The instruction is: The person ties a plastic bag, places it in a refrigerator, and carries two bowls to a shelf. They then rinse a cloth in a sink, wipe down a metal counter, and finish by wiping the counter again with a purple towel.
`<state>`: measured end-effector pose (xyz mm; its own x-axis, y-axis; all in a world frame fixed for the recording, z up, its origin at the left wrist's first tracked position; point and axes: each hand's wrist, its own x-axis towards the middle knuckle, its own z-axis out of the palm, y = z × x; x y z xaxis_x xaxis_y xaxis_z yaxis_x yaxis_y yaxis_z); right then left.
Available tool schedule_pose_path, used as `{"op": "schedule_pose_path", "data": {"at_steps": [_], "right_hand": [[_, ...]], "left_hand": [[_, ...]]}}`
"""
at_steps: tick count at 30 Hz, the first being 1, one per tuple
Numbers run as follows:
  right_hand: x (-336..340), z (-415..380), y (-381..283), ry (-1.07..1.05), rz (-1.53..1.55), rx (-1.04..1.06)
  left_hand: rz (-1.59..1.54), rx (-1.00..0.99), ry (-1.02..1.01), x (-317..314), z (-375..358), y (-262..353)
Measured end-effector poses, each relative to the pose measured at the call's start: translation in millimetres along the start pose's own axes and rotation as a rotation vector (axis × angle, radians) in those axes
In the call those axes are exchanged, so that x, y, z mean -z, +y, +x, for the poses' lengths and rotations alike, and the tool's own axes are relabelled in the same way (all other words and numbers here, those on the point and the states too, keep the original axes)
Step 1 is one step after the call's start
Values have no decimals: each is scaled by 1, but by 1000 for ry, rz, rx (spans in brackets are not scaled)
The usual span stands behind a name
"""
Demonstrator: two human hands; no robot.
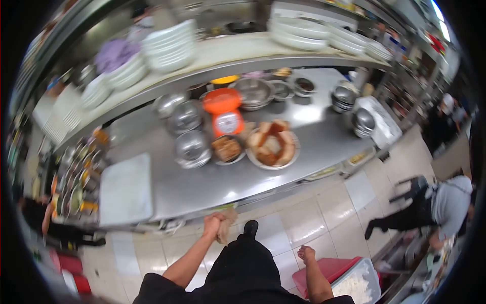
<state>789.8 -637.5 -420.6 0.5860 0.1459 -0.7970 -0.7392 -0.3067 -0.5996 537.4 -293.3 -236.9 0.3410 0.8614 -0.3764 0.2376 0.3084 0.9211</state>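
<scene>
- Grip of the left hand (212,224) is clamped on a cloth (228,223); the right hand (307,254) hangs half-curled, and I cannot tell whether it closes.
- Steel bench (207,185): bare metal runs between the metal bowls (193,148) and its front edge.
- Tiled floor (298,207): open room along that edge.
- Red lid (310,278): near the right hand.
- Cloth: tan, crumpled, just off the bench's edge.

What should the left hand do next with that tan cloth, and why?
A reasonable move might be raising the left hand, with the tan cloth in its grip, over the steel counter: both appear just short of its front edge, and the steel in front of the bowls looks uncovered.
</scene>
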Motion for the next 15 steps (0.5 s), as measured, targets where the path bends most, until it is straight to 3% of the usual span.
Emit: {"op": "schedule_pose_path", "data": {"at_steps": [2, 4, 6, 10, 12, 13, 15], "right_hand": [[-26, -15, -5, -80, -72, -40], [-40, -20, 12, -250, 22, -32], [-51, -13, 42, -535, -47, -138], [-115, -87, 83, -450, -281, -250], [-142, -106, 107, -540, -409, -311], [-162, -118, 117, -558, -498, -286], [-208, -144, 139, -595, -649, -255]], "left_hand": [[-173, 88, 205, 59, -26, 3], [-599, 173, 356, 111, -52, -11], [-784, 130, 420, 162, -81, -41], [-1090, 80, 497, 246, -160, -71], [-1343, -60, 250, 298, -201, -92], [-1378, -90, 301, 325, -226, -99], [-2043, -282, -69, 377, -287, -102]]}}
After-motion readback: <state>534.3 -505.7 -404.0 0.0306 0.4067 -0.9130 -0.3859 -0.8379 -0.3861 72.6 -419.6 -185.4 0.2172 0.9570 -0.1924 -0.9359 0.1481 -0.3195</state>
